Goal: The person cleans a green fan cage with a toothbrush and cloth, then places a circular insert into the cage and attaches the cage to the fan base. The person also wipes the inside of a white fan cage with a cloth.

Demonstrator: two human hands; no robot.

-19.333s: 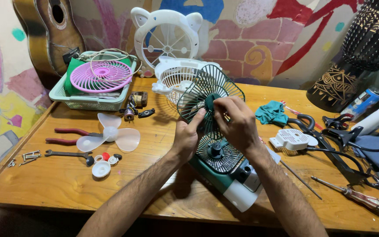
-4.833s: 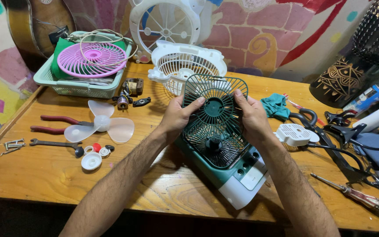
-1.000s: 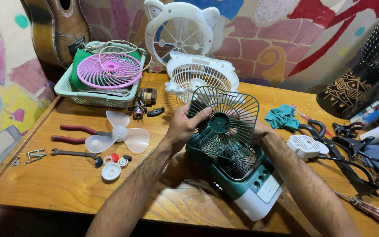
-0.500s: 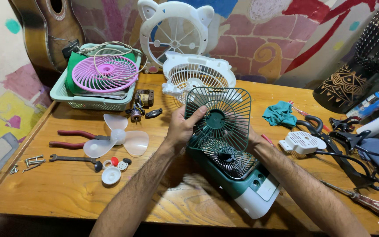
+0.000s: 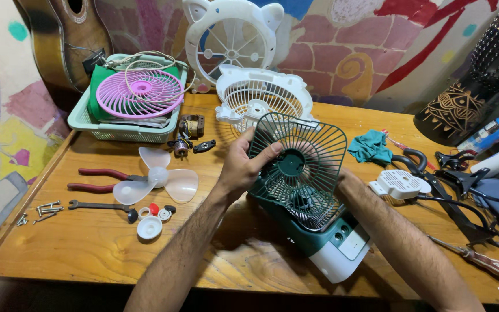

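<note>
A dark green wire fan grille (image 5: 310, 151) is tilted up off the green and white fan body (image 5: 330, 242), which lies on the wooden table (image 5: 88, 254). My left hand (image 5: 242, 166) grips the grille's left edge, thumb on the front. My right hand (image 5: 342, 180) is behind the grille, mostly hidden by it, at its right side. A second grille and the motor hub (image 5: 302, 202) show in the fan body below.
A white fan housing (image 5: 261, 101) and a white frame (image 5: 232, 34) stand behind. A basket (image 5: 119, 130) holds a pink grille. A clear fan blade (image 5: 157, 179), red-handled pliers (image 5: 96, 179), a wrench, screws and caps lie left. Teal cloth, white adapter, cables and a screwdriver lie right.
Over the last second the green grille has stayed lifted and tilted in both hands; my view has shifted slightly. Before that the grille sat flat on the fan body.
</note>
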